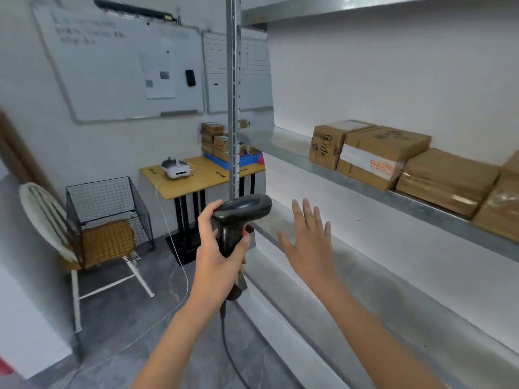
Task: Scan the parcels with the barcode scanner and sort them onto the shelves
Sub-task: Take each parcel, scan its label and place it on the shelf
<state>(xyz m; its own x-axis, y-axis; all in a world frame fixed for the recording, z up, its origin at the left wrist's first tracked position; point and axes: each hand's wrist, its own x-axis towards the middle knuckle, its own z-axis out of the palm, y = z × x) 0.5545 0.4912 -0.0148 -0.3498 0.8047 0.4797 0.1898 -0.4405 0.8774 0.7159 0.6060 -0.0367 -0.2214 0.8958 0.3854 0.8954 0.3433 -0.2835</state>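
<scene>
A person stands beside a metal shelving unit; the left hand (217, 249) has its grip wrapped round the handle of a black barcode scanner (238, 217), held upright with its head pointing away and its cable hanging down; the right hand (307, 242) is empty, fingers straight and spread, raised just beside the scanner above the lower shelf (351, 279); on the middle shelf (283, 148), to the right, four brown cardboard parcels (382, 155) sit side by side; further back, a small wooden counter (196, 179) carries a stack of more parcels (214, 140) and a white headset (177, 167); a wire basket (109, 209) rests on a white chair (53, 220); whiteboards (123, 66) hang on the wall.
</scene>
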